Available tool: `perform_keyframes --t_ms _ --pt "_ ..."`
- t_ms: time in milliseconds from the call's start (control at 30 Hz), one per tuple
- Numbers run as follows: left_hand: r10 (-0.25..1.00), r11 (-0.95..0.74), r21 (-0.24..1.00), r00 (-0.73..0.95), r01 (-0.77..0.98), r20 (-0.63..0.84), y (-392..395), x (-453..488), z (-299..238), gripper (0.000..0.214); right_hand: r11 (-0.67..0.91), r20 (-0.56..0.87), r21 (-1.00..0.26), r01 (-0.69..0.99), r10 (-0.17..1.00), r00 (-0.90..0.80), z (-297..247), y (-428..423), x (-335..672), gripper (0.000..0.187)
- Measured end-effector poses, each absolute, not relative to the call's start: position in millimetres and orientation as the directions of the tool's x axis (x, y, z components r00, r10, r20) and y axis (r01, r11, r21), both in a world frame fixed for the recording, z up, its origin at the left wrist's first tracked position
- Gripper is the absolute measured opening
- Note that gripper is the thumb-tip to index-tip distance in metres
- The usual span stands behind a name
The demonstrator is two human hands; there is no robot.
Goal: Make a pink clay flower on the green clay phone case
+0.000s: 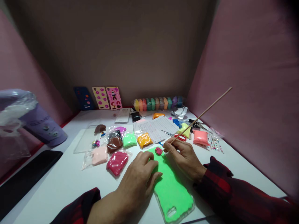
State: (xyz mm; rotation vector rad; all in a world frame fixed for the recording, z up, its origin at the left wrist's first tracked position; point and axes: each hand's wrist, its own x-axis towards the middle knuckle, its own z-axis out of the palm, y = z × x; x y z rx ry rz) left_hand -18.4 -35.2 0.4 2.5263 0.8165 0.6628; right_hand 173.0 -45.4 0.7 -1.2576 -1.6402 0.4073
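A phone case covered in bright green clay lies flat on the table, its camera cutout at the near end. My left hand curls over the case's left edge, gripping it there with the thumb resting on the green clay. Pinched in my right hand is a thin wooden skewer, slanting up to the right. Its lower tip is at a small pink-red clay piece on the far end of the case. Red-handled scissors lie just beyond my right hand.
Clay packets, including a crimson one, an orange one and a coral one, surround the case. Decorated phone cases lean on the back wall. A purple bin and a black slab stand left; gem stickers lie right.
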Motion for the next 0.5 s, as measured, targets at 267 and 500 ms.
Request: perform_keyframes --t_ms 267,500 --pt "0.625 -0.745 0.511 0.716 0.428 0.311 -35.5 -19.0 -1.2 0.014 0.421 0.508 -0.719 0.553 0.862 0.003 2.2 -46.3 173.3 0.027" --pt "0.629 -0.739 0.517 0.716 0.432 0.302 -35.2 -17.8 0.1 0.014 0.420 0.511 -0.706 0.571 0.859 0.000 2.6 -47.2 173.2 0.028"
